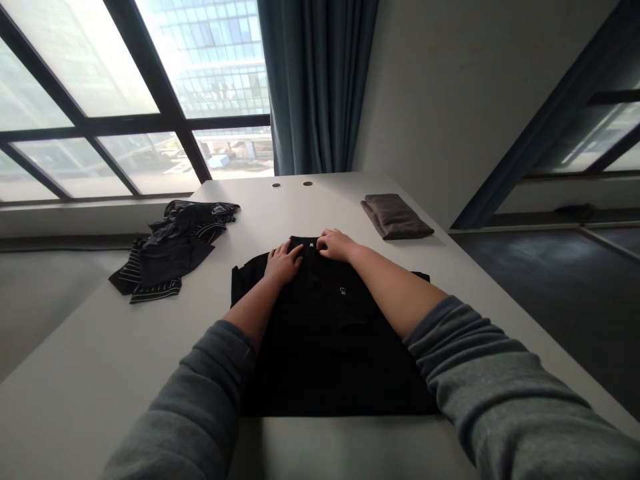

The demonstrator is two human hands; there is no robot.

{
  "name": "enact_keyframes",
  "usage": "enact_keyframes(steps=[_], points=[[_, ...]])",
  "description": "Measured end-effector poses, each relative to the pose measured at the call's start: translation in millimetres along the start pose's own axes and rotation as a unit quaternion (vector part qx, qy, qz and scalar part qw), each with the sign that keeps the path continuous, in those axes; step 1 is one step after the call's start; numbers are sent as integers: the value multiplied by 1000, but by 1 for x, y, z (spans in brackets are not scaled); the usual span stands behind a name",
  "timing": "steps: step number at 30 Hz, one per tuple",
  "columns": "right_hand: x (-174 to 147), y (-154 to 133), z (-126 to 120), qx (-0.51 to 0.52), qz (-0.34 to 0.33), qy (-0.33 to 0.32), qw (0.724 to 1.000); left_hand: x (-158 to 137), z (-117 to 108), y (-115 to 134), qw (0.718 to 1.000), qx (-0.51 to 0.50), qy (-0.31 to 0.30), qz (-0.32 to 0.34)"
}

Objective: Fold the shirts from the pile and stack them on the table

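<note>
While the black shirt (330, 353) lies flat on the tabletop (65, 360), hem toward the near edge, its collar (305, 239) sits between the left hand (283, 263), loosely spread, and the right hand (337, 245), curled, whether pinching cannot be told.

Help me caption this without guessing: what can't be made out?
In the head view:
Black garment: right side partly hidden behind the right forearm.
White collar mark: too small to read.
Crumpled striped clothing: folds hide its full shape.
Grey sleeves: cut off by picture edge.
</note>
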State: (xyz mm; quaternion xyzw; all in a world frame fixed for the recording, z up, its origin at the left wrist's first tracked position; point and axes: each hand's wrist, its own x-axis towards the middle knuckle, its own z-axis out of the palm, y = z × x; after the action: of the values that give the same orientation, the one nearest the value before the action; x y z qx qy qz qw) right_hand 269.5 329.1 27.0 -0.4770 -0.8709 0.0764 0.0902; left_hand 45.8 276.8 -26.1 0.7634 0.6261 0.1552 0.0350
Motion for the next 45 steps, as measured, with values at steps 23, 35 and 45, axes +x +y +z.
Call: enact_keyframes(steps=[23,35,45], points=[[-15,-22,37,36,-19,49,998,-8,-3,33,994,-81,3,-79],[-18,-26,18,48,85,-70,993,-13,-18,38,994,-88,-57,-40],[-39,-38,-13,171,9,29,985,-31,-42,66,975,-211,30,-63]])
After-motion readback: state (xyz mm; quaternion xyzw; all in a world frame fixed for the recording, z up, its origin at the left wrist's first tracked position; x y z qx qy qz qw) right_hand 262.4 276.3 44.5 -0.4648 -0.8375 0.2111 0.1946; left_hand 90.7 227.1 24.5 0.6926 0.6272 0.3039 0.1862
